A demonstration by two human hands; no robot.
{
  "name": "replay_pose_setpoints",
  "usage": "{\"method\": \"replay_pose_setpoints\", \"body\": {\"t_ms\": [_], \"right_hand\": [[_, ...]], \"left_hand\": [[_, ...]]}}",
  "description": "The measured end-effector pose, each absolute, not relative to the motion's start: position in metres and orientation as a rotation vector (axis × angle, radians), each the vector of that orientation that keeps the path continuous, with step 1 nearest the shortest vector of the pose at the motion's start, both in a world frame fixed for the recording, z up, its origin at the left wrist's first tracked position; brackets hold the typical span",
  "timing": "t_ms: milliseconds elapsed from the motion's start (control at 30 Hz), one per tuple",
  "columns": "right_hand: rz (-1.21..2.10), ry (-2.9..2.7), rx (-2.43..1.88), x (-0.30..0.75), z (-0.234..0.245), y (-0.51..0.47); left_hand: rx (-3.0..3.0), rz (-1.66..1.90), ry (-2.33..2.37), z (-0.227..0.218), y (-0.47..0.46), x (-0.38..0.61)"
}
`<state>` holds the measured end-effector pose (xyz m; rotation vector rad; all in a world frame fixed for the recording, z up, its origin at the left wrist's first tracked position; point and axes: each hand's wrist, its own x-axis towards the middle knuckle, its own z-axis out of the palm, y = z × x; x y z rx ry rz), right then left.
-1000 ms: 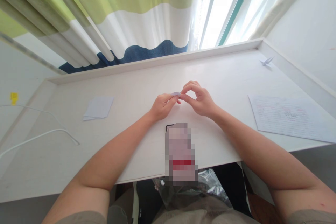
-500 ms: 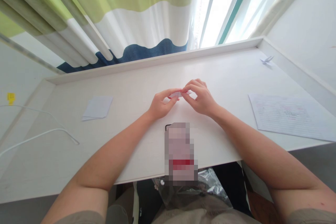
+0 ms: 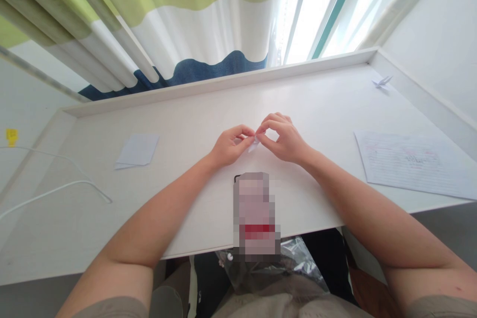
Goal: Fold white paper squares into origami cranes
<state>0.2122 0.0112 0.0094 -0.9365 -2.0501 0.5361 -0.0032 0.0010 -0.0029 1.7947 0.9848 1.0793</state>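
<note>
The left hand [image 3: 226, 148] and right hand [image 3: 286, 140] pinch a small folded paper [image 3: 254, 145] over the bench [image 3: 186, 126], with a clear plastic bag [image 3: 303, 264], contents unclear, bodyward of them.

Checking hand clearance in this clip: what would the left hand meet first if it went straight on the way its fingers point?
Most likely the right hand, whose fingertips sit close by those of the left hand at the small white paper; whether they touch is hard to tell.
</note>
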Motion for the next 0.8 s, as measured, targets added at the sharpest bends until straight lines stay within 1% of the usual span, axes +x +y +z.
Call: {"method": "replay_pose_setpoints", "body": {"t_ms": [167,467,567,633,700,800], "right_hand": [[0.601,-2.027,-0.927,0.212,0.006,0.014],[0.56,-2.044,-0.883,0.212,0.004,0.015],[0.565,-1.945,-0.911,0.212,0.0,0.017],[0.648,-1.813,-0.98,0.211,-0.004,0.02],[0.809,-1.694,-1.039,0.209,-0.006,0.021],[1.022,-1.652,-1.059,0.207,-0.005,0.022]], "left_hand": [[1.778,1.076,0.932,-0.002,0.002,-0.003],[1.668,1.034,0.997,-0.001,0.001,-0.005],[1.571,1.062,0.959,-0.004,0.005,-0.005],[1.485,1.113,0.942,-0.006,0.008,-0.005],[1.415,1.159,0.942,-0.008,0.011,-0.005],[1.365,1.169,0.934,-0.008,0.013,-0.006]]}}
